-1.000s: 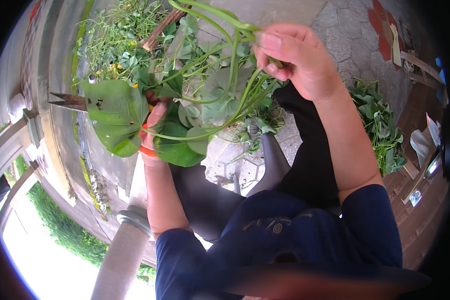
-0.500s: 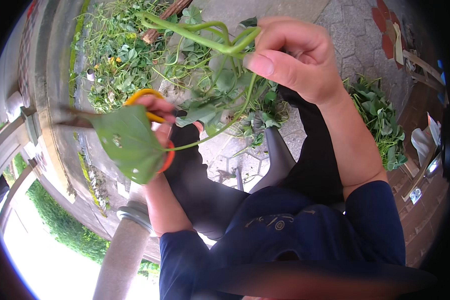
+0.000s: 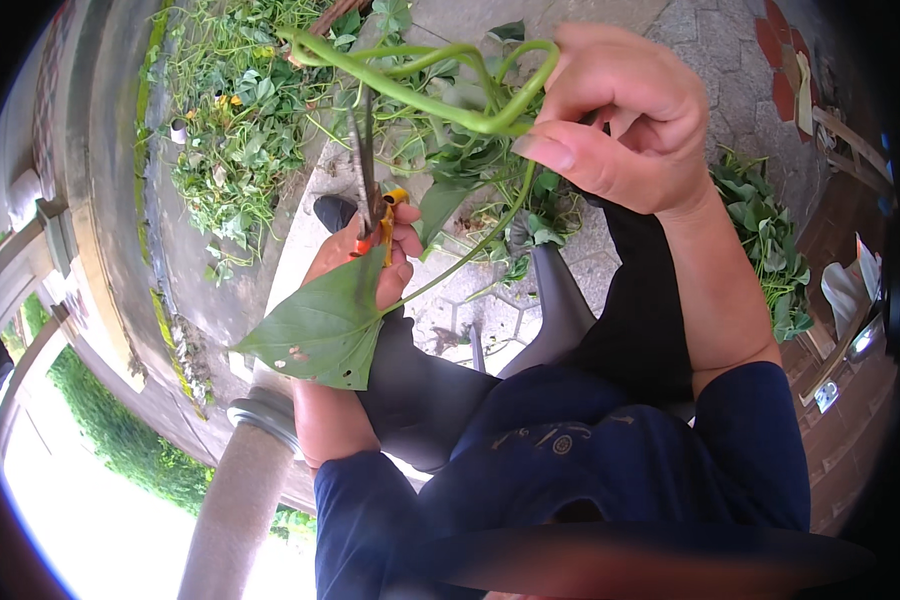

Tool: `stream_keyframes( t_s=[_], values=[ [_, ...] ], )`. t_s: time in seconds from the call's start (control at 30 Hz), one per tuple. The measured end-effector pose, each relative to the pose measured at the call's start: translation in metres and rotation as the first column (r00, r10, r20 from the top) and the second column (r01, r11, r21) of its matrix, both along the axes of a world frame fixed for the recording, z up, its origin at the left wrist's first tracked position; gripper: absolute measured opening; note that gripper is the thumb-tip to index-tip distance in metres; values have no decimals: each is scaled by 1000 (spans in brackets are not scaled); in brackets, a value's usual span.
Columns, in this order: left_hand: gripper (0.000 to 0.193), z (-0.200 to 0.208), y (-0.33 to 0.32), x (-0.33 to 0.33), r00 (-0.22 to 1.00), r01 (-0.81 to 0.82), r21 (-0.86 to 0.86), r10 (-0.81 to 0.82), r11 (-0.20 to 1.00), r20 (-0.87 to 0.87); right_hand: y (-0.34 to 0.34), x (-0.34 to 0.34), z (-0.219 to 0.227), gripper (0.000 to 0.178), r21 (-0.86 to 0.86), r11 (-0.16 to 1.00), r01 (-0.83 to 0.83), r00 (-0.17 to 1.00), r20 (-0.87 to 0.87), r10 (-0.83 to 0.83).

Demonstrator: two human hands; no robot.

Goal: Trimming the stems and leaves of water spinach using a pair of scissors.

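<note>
My right hand is raised near the top and pinches a bundle of green vine stems that loop over to the left. My left hand sits lower, gripping orange-handled scissors whose dark blades point up toward the stems. A large heart-shaped green leaf with small holes lies against my left hand, and its thin stalk runs up to the bundle in my right hand. Both forearms wear dark blue sleeves, and my dark trousers show below.
A heap of leafy vines lies on the ground at the upper left, beside a concrete kerb. Another pile of cut leaves lies on the paving at right. A grey pipe rises at lower left. Wooden furniture stands far right.
My left hand turned the scissors from pointing left to pointing up at the stems. The big leaf dropped lower beside that hand. My right hand lifted the stem bundle closer.
</note>
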State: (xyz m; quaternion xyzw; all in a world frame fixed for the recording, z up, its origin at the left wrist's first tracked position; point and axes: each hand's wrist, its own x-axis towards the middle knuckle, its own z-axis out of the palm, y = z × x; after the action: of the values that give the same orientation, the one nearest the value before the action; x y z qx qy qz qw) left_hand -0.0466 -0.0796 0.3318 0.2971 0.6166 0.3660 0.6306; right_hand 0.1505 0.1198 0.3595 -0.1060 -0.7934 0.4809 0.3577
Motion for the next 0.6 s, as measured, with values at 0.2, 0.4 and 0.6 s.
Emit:
stream_keyframes(
  t_s=[0.2, 0.4, 0.6],
  values=[
    [45, -5, -6, 2, 995, -84, 19, 83, 996, 55, -3, 0, -4, 18, -22, 999, -48, 999, 9, 48],
    [43, 0, -4, 0, 999, -46, -90, 47, 995, 7, -1, 0, -3, 19, -29, 996, -81, 995, 48, 83],
    [37, -1, -1, 0, 913, 169, 3, -156, 986, -376, 4, -1, -12, 18, -140, 976, -164, 986, 1, 166]
  ],
)
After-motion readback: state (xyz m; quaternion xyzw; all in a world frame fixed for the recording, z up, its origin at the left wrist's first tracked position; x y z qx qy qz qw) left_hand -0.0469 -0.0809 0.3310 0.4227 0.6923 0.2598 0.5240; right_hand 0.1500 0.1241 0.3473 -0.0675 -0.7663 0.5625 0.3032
